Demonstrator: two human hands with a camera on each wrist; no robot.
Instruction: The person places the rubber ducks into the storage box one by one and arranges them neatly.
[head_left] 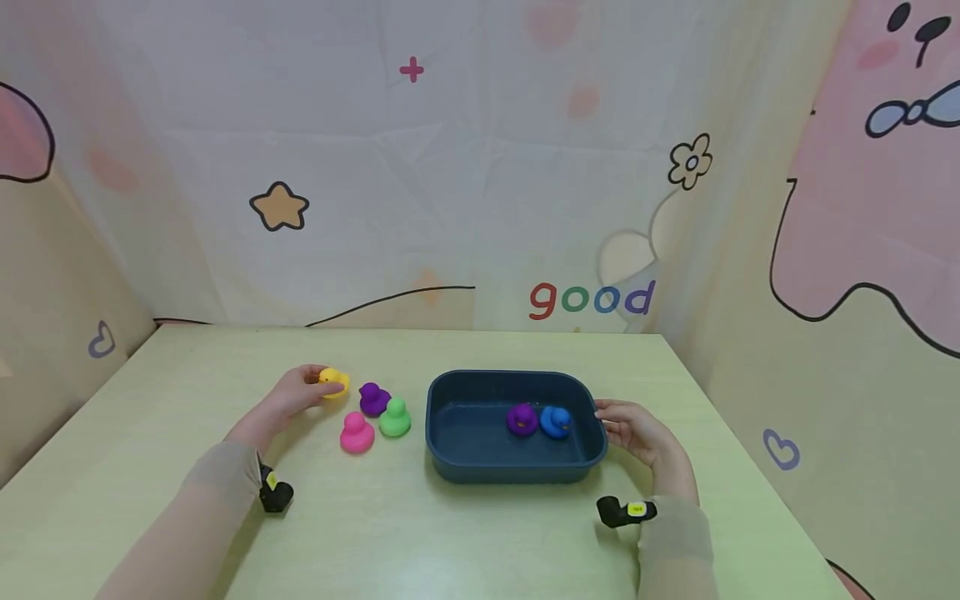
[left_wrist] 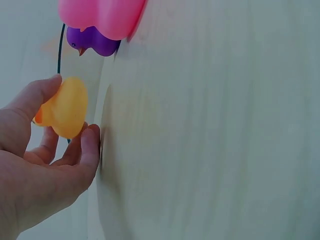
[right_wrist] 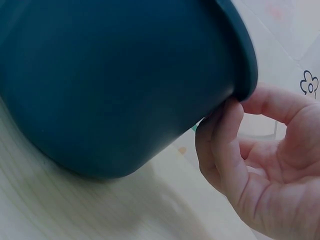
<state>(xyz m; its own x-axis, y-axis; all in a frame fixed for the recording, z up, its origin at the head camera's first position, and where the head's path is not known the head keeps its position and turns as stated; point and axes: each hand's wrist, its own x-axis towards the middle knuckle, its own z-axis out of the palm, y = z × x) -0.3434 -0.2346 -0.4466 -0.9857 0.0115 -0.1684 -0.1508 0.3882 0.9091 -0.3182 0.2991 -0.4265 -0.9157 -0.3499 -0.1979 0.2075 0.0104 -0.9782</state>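
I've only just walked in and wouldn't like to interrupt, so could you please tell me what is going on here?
A person's left hand pinches a yellow toy duck, while the right hand holds a dark blue tub at its right end. Inside the tub sit a purple duck and a blue duck. Another purple duck, a green duck and a pink duck stand on the table left of the tub.

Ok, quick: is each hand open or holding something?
Left hand: holding the yellow duck.
Right hand: touching the bin; whether it grips cannot be told.
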